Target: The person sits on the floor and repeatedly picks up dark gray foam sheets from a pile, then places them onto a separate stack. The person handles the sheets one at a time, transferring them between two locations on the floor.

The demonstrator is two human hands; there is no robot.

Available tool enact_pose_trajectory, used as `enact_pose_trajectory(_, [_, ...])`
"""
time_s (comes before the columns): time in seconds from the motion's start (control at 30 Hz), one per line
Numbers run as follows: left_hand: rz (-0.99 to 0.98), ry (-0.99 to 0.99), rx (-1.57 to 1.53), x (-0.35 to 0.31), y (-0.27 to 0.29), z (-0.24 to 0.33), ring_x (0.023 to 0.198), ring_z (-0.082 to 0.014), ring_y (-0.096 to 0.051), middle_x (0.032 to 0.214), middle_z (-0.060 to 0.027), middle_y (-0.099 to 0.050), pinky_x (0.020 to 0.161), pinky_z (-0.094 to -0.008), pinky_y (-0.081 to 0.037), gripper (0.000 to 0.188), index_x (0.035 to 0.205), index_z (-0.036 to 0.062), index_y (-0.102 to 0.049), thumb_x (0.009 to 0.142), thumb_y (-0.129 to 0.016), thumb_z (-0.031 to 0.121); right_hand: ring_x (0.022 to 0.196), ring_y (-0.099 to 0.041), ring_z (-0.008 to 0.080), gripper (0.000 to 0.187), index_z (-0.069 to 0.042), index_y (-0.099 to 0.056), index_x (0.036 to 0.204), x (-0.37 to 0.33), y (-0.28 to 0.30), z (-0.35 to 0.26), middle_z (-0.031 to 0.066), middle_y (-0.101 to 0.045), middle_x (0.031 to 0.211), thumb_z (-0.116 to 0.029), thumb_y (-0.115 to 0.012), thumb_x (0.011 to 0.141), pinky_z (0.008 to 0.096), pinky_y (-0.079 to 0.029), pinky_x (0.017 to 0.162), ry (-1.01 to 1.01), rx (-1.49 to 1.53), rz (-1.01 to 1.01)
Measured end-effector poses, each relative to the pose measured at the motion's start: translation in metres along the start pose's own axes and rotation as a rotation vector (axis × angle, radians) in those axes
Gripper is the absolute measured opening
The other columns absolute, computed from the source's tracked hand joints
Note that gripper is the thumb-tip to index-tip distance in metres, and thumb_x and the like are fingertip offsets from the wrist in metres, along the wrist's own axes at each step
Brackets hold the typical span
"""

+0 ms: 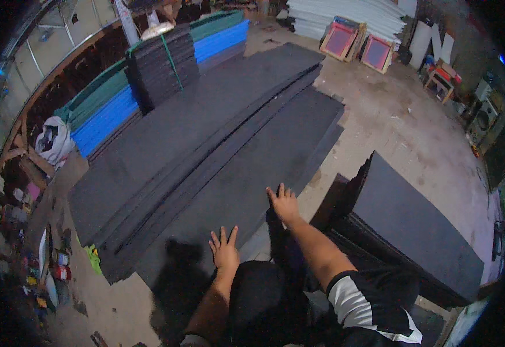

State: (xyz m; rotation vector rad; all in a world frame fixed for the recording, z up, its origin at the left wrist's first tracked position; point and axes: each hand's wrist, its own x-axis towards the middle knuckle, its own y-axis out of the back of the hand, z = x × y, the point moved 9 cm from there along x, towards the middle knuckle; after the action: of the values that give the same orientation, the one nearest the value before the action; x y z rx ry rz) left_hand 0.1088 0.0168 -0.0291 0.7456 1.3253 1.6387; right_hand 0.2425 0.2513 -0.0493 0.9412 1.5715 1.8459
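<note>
Long dark grey sheets [252, 153] lie in a low stack in front of me, their surface flat and matte. On the near part of the top sheet rests my left hand [225, 252], fingers spread and palm down. Farther right, by the sheet's near right edge, my right hand [284, 203] is laid with its fingers stretched apart. Neither hand has anything gripped. Behind this stack, a higher pile of similar dark sheets [166, 139] shows its layered edge along a dark gap.
A second stack of dark sheets [420, 214] stands close on my right. Green and blue sheet piles [105, 118] and a strapped dark bundle [163, 72] line the far left. Framed screens [377, 53] lean before white sheets [351, 20]. A white sack [55, 141] sits at left.
</note>
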Motion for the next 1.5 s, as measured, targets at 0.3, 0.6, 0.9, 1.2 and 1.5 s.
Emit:
enact_pose_trajectory(0.3, [0.103,-0.036,-0.040,-0.083,-0.021,-0.083,0.153,-0.0426,-0.027,0.166,-0.0166,-0.029,0.121,-0.0616,-0.025,0.084,0.158,0.0237,-0.042,0.083,-0.081,0.025,0.129,-0.057,0.0494,0.065,-0.019,-0.039,0.159,-0.004,-0.017,0.012,0.0333,-0.049,0.149,-0.016,-0.057,0.097,0.0526,-0.048,0.106,0.045,-0.097,0.051])
enact_pose_trajectory(0.6, [0.066,-0.003,0.031,-0.074,-0.020,-0.077,0.155,-0.0422,-0.022,0.168,-0.0166,-0.026,0.122,-0.0604,-0.026,0.085,0.160,0.0244,-0.039,0.086,-0.080,0.038,0.128,-0.058,0.0486,0.057,-0.019,-0.048,0.154,0.016,-0.015,0.044,0.0315,-0.050,0.148,-0.015,-0.053,0.098,0.0526,-0.051,0.103,-0.031,-0.064,0.084])
enact_pose_trajectory(0.9, [0.062,-0.013,-0.112,-0.057,-0.022,-0.065,0.154,-0.0478,-0.020,0.168,-0.0164,-0.025,0.118,-0.0680,-0.026,0.079,0.161,0.0257,-0.036,0.092,-0.074,0.035,0.133,-0.053,0.0513,0.057,-0.022,-0.045,0.156,0.033,-0.033,0.059,0.0312,-0.044,0.153,-0.014,-0.051,0.100,0.0560,-0.054,0.099,-0.022,-0.047,0.010])
enact_pose_trajectory(1.2, [0.034,-0.039,0.058,-0.045,-0.023,-0.045,0.154,-0.0486,-0.021,0.168,-0.0169,-0.026,0.119,-0.0683,-0.025,0.087,0.163,0.0275,-0.031,0.089,-0.077,0.033,0.144,-0.044,0.0451,0.073,-0.030,-0.029,0.163,0.025,-0.032,0.075,0.0243,-0.034,0.163,-0.010,-0.054,0.097,0.0507,-0.049,0.108,-0.134,-0.093,-0.184])
enact_pose_trajectory(1.5, [0.020,-0.066,0.071,-0.045,-0.027,-0.044,0.153,-0.0472,-0.024,0.168,-0.0137,-0.026,0.121,-0.0632,-0.026,0.087,0.162,0.0286,-0.033,0.087,-0.078,0.028,0.144,-0.044,0.0445,0.074,-0.031,-0.031,0.162,0.001,-0.037,0.049,0.0252,-0.035,0.163,-0.007,-0.053,0.095,0.0464,-0.048,0.109,-0.010,-0.014,-0.107])
